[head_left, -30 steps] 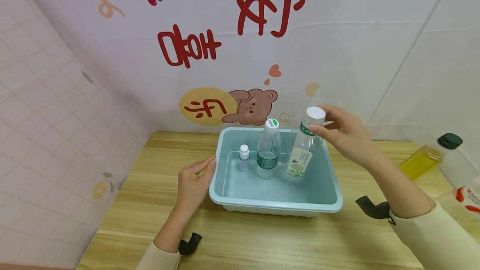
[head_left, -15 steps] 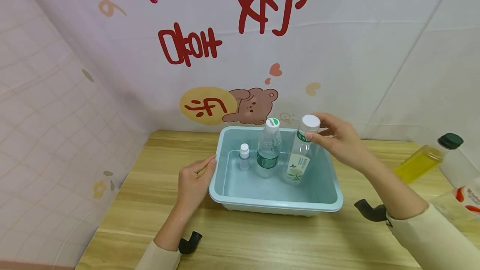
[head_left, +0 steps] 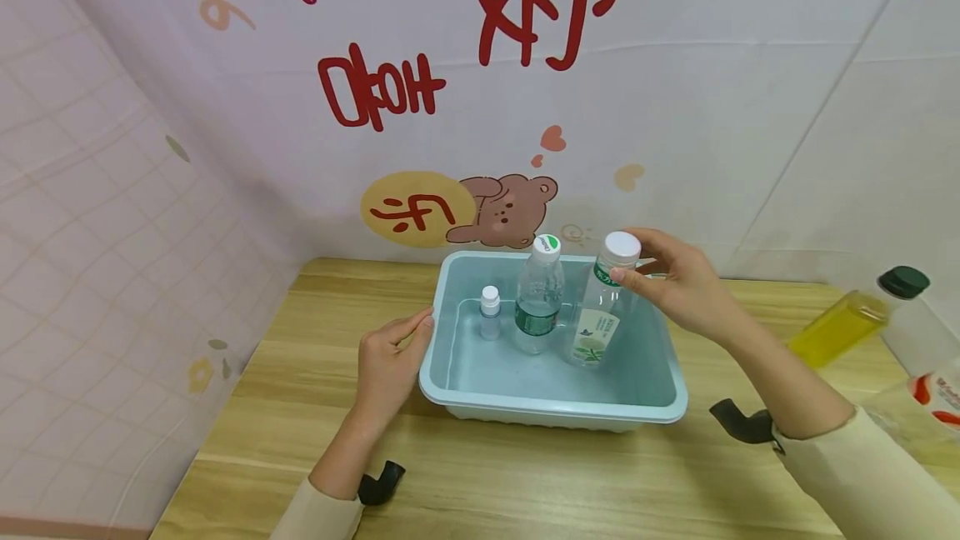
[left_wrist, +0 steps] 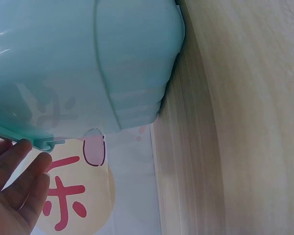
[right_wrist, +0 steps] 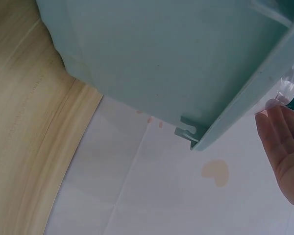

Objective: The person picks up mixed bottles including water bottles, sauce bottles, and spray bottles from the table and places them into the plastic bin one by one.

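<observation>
A pale blue plastic basin (head_left: pixel 551 407) stands on the wooden table. My left hand (head_left: pixel 392 361) pinches its left rim; the left wrist view shows the fingers (left_wrist: pixel 32 183) under that rim. With thumb and fingers, my right hand (head_left: pixel 682 290) grips a clear bottle (head_left: pixel 597 327) with a white cap and green neck band just below the cap. That bottle leans slightly to the right, its base inside the basin. Left of it stand a clear water bottle (head_left: pixel 537 307) with a green label and a small white-capped bottle (head_left: pixel 490 315), both upright in the basin.
Right of the basin, a bottle of yellow oil (head_left: pixel 843 327) with a dark green cap stands behind my right forearm. A clear container with a red and white label (head_left: pixel 941 397) is at the right edge. A printed cloth (head_left: pixel 675 107) hangs behind the table (head_left: pixel 525 482).
My right hand has lowered the white-capped bottle slightly and shifted it left, and it leans less. Over the last half second it barely moves. The left hand stays on the rim.
</observation>
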{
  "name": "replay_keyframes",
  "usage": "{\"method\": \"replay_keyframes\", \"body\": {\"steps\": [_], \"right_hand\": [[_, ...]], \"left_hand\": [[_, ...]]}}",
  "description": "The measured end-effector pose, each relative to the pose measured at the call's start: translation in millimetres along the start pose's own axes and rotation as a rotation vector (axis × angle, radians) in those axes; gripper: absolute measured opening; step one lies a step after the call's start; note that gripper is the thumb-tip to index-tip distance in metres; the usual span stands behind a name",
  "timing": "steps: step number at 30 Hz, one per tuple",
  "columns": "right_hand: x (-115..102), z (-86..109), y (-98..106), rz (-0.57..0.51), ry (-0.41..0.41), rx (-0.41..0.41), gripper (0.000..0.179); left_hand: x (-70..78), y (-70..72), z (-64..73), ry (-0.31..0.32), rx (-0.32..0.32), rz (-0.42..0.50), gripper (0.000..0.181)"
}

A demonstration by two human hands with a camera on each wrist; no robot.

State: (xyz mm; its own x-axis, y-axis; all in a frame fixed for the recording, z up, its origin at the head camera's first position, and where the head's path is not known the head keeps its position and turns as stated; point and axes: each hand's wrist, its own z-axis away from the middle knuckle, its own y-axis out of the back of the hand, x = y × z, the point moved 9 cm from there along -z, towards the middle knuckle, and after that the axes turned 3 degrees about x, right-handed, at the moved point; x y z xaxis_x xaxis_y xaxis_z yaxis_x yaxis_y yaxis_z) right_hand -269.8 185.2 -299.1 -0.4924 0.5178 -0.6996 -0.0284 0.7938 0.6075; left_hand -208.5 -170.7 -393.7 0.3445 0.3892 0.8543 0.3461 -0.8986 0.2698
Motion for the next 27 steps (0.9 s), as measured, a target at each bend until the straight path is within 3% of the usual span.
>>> {"method": "replay_keyframes", "body": {"steps": [10, 27], "right_hand": [[2, 0.2, 2, 0.009, -0.056, -0.037, 0.053], [-18, -2.6, 25, 0.022, 0.046, 0.036, 0.055]], "left_hand": [[1.5, 0.5, -0.3, 0.000, 0.003, 0.001, 0.019], [-2.1, 0.1, -0.1, 0.017, -0.003, 0.012, 0.020]]}}
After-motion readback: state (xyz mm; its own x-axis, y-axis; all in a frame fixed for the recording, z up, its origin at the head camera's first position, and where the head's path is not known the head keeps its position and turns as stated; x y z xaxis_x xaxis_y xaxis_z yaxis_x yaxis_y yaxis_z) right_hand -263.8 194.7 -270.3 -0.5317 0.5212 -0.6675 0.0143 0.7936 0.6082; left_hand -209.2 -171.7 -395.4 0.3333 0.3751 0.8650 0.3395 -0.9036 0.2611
